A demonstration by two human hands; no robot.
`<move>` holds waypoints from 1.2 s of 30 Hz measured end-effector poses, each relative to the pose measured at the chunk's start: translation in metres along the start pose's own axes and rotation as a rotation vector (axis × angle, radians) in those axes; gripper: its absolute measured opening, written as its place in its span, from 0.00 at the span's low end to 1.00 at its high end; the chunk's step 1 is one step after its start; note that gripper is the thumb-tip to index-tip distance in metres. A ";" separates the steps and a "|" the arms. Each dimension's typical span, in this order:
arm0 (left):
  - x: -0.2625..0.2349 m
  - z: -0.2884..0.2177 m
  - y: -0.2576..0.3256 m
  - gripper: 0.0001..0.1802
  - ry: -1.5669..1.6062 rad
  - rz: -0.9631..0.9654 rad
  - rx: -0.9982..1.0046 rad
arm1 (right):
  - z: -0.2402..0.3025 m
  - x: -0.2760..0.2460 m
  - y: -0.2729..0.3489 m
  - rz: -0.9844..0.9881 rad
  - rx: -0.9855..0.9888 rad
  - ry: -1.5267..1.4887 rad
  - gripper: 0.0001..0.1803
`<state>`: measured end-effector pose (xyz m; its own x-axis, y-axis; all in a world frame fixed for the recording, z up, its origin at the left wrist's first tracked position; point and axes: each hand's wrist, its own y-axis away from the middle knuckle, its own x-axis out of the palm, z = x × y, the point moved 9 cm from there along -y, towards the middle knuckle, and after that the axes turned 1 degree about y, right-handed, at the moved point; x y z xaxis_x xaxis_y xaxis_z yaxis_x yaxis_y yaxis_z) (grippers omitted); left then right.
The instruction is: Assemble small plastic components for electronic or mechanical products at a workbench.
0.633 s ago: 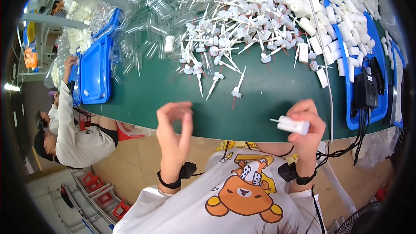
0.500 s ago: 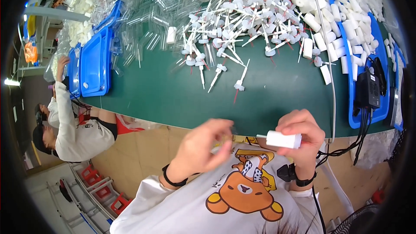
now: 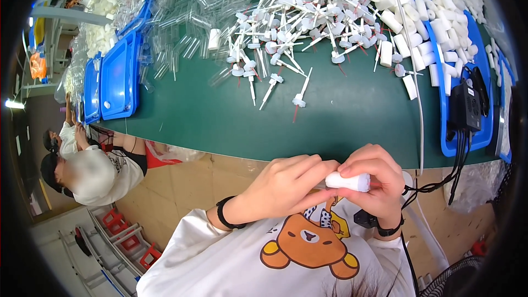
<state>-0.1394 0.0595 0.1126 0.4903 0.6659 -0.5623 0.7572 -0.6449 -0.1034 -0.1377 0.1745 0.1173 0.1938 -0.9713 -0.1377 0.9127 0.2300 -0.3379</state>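
Head view: your left hand point(image 3: 283, 187) and right hand point(image 3: 379, 184) are together, both pinched on the white bottle point(image 3: 348, 181), well below the green table point(image 3: 209, 121) edge at your chest; its long axis runs left-right between them, left fingertips point(image 3: 324, 166) at its left end

One end of the white tube point(image 3: 347, 181) is covered by the left hand point(image 3: 286, 184) — whatever is pinched there cannot be made out; the seated co-worker's face point(image 3: 82, 176) is blurred.
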 end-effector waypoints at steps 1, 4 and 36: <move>0.001 0.001 0.000 0.18 -0.015 -0.004 0.002 | 0.001 -0.001 -0.001 -0.002 0.001 0.001 0.18; 0.003 0.002 0.000 0.16 -0.019 0.006 -0.026 | 0.002 -0.003 -0.004 0.011 0.001 0.026 0.18; 0.021 0.011 -0.005 0.12 0.224 0.115 -0.163 | -0.023 0.001 0.007 0.013 0.147 -0.276 0.11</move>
<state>-0.1379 0.0730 0.0920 0.6462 0.6700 -0.3654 0.7416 -0.6643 0.0937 -0.1392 0.1770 0.0929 0.2778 -0.9526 0.1240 0.9478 0.2508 -0.1968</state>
